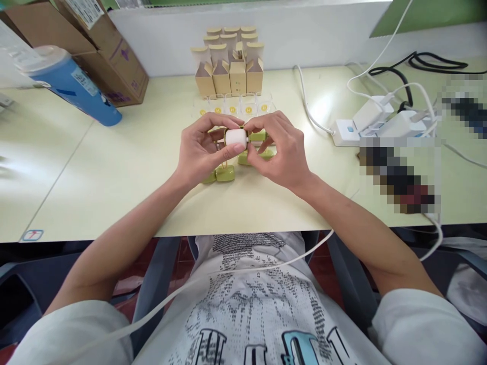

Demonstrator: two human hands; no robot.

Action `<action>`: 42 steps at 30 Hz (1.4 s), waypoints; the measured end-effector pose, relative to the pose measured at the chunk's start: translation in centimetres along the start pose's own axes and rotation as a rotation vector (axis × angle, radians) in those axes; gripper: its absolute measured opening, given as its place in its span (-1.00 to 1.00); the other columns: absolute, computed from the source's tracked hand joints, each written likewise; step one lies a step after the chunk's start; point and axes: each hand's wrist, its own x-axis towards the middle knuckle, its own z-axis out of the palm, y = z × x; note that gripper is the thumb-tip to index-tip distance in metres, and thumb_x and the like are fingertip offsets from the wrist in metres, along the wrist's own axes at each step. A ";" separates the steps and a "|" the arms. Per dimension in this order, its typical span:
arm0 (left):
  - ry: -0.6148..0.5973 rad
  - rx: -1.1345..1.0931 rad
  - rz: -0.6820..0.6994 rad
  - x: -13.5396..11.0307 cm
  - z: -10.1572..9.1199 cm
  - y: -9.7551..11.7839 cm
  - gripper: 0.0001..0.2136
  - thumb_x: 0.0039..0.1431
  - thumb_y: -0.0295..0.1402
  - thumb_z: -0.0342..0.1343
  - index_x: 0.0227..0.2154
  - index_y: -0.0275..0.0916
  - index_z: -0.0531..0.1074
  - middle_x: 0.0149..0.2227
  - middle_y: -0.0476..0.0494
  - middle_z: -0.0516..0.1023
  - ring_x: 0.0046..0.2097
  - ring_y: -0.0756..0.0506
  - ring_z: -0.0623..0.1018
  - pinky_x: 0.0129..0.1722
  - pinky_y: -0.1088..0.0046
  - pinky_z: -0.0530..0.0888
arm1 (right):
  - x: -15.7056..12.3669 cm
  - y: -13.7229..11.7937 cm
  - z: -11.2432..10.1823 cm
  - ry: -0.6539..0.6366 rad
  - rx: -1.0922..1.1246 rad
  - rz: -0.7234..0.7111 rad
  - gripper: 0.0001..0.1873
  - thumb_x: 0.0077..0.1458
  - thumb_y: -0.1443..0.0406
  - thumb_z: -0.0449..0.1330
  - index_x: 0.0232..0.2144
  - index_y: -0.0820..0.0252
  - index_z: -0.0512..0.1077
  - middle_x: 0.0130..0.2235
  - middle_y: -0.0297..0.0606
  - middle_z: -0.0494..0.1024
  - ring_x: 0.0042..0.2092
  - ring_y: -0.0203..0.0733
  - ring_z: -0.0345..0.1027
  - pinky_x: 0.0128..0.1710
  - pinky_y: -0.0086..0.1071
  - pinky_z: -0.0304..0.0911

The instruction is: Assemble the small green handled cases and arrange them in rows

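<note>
My left hand (pixel 201 149) and my right hand (pixel 279 149) meet over the middle of the pale table (pixel 114 167). Between their fingertips they pinch a small white rounded piece (pixel 236 137) with an olive rim. Under and around the hands lie several small green pieces (pixel 225 174) on the table. Just behind the hands runs a row of clear plastic trays with yellow dots (pixel 233 108). Behind that row stand several small tan cardboard boxes (pixel 229 63) with their flaps up.
A blue bottle with a clear cap (pixel 66 83) lies at the left beside brown cartons (pixel 114 56). A white power strip with chargers and cables (pixel 375 124) sits at the right. A white cable (pixel 213 284) crosses my lap. The wall stands close behind.
</note>
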 end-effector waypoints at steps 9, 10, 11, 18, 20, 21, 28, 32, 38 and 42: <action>0.050 0.025 0.027 -0.5 0.9 0.2 -0.53 0.13 -0.03 0.73 -0.05 -0.05 0.67 0.07 -0.18 0.79 0.15 -0.28 0.83 0.03 0.14 0.86 | -0.9 0.3 1.5 0.109 -0.005 0.016 -0.78 0.45 0.27 0.28 0.09 -0.02 0.59 0.09 -0.13 0.77 0.15 0.14 0.73 0.03 0.10 0.81; 0.055 0.026 0.027 -0.6 0.9 0.3 -0.54 0.14 -0.04 0.73 -0.06 -0.05 0.66 0.08 -0.18 0.80 0.16 -0.29 0.83 0.05 0.12 0.86 | -0.9 0.2 1.5 0.117 -0.006 0.020 -0.77 0.44 0.29 0.28 0.08 -0.02 0.59 0.10 -0.13 0.76 0.12 0.11 0.74 0.02 0.09 0.81; 0.057 0.024 0.027 -0.7 1.0 0.5 -0.54 0.14 -0.05 0.73 -0.06 -0.05 0.65 0.08 -0.17 0.80 0.18 -0.30 0.83 0.05 0.11 0.86 | -0.9 0.0 1.6 0.123 -0.007 0.022 -0.76 0.42 0.30 0.28 0.08 -0.03 0.59 0.12 -0.12 0.76 0.09 0.09 0.74 0.01 0.08 0.81; 0.075 0.126 0.120 -0.6 1.2 1.7 -0.59 0.18 -0.09 0.71 -0.14 -0.10 0.63 0.05 -0.13 0.80 0.12 -0.25 0.83 -0.13 0.18 0.83 | -0.7 0.1 1.6 0.151 0.003 -0.020 -0.74 0.40 0.33 0.24 0.07 -0.02 0.60 0.13 -0.13 0.79 0.06 0.05 0.75 -0.08 0.02 0.83; 0.081 0.153 0.150 -0.4 1.0 1.7 -0.62 0.19 -0.12 0.71 -0.18 -0.12 0.63 0.02 -0.12 0.80 0.07 -0.22 0.83 -0.16 0.19 0.81 | -0.6 0.1 1.6 0.148 -0.015 -0.014 -0.74 0.41 0.32 0.22 0.06 -0.02 0.61 0.12 -0.14 0.80 0.06 0.04 0.76 -0.10 -0.01 0.84; 0.077 0.147 0.153 -0.3 0.8 1.5 -0.61 0.18 -0.12 0.72 -0.18 -0.12 0.63 0.01 -0.10 0.79 0.06 -0.21 0.81 -0.14 0.19 0.81 | -0.6 0.1 1.5 0.144 -0.021 -0.005 -0.75 0.42 0.32 0.22 0.05 -0.03 0.61 0.12 -0.14 0.80 0.06 0.04 0.76 -0.10 -0.02 0.84; -0.023 -0.006 0.065 -0.1 -1.0 -0.3 -0.56 0.16 -0.08 0.74 -0.13 -0.12 0.64 0.05 -0.06 0.75 0.27 -0.26 0.72 0.17 0.05 0.77 | -0.6 0.1 1.3 0.161 0.015 -0.002 -0.76 0.46 0.29 0.21 0.06 -0.04 0.62 0.12 -0.13 0.82 0.11 0.04 0.77 -0.06 -0.05 0.85; -0.011 0.056 0.071 -0.1 -1.1 0.0 -0.56 0.10 -0.04 0.75 -0.11 -0.07 0.70 0.11 -0.11 0.76 0.23 -0.29 0.73 0.13 -0.02 0.80 | -0.8 -0.1 1.3 0.162 0.026 0.021 -0.78 0.47 0.28 0.25 0.08 -0.04 0.62 0.12 -0.13 0.80 0.16 0.06 0.77 -0.02 -0.04 0.86; -0.027 0.031 0.073 0.1 -1.4 0.1 -0.51 0.11 -0.04 0.76 -0.05 -0.12 0.72 0.12 -0.15 0.75 0.23 -0.30 0.72 0.17 -0.02 0.78 | -0.7 -0.8 1.3 0.204 0.114 0.009 -0.78 0.47 0.28 0.29 0.09 -0.06 0.62 0.08 -0.17 0.79 0.19 0.06 0.76 -0.01 -0.08 0.86; -0.025 0.001 0.066 0.0 -1.3 -0.2 -0.48 0.08 0.01 0.76 -0.07 -0.14 0.68 0.12 -0.13 0.74 0.25 -0.29 0.72 0.20 0.00 0.77 | -0.6 -0.7 1.2 0.189 0.090 0.035 -0.80 0.48 0.24 0.30 0.08 -0.04 0.62 0.07 -0.14 0.78 0.18 0.08 0.76 -0.01 -0.05 0.86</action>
